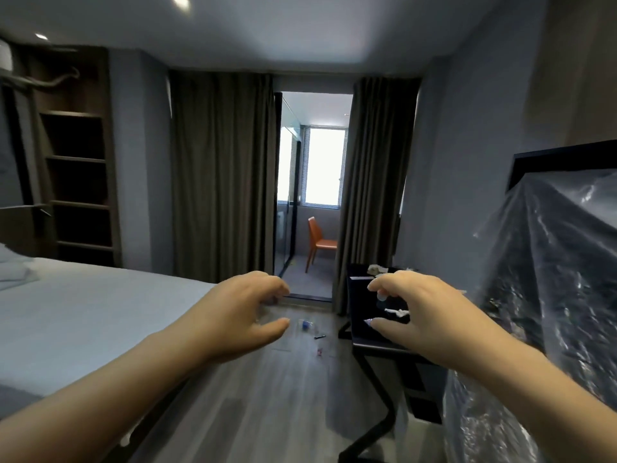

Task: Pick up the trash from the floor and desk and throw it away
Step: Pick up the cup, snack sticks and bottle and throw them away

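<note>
Left hand (243,315), right hand (420,315) out front, fingers loosely curled, gripping nothing. Blue-and-clear plastic scrap (305,325) on floor (267,412); white paper scrap (397,311) on black desk (359,305).

Grey walls (450,162) and a pale ceiling (267,35) with two recessed lights (180,0) are recorded. Dark full-length curtains (220,175) are drawn apart at the far end. Through the gap a bright window (325,165) and an orange chair (319,243) are seen. The floor (267,396) is laid in grey wood-effect planks. A bed (83,312) with light bedding is set at left, with an open dark shelving unit (80,182) beyond it. At right a black desk (359,302) is placed against the wall, beside a dark object wrapped in clear plastic (551,279).
</note>
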The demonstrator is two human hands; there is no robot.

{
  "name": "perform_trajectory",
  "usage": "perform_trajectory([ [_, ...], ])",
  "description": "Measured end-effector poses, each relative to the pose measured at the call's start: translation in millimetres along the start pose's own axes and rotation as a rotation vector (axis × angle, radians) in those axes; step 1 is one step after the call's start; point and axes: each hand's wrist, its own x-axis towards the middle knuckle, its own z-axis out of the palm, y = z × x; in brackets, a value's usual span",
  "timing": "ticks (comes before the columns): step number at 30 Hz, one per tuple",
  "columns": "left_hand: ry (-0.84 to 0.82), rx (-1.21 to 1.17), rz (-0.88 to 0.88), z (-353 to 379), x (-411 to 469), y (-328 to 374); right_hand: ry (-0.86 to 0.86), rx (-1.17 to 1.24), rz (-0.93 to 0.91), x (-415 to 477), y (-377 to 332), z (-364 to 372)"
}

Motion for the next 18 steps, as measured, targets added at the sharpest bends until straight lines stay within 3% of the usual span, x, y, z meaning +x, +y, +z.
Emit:
perform_trajectory([
  [10,-0.027,-0.005,-0.05,35,87,-174,-0.025,0.024,0.016,171,1,96],
  [18,-0.098,-0.049,-0.072,103,161,-269,-0.119,0.038,0.044,279,29,168],
])
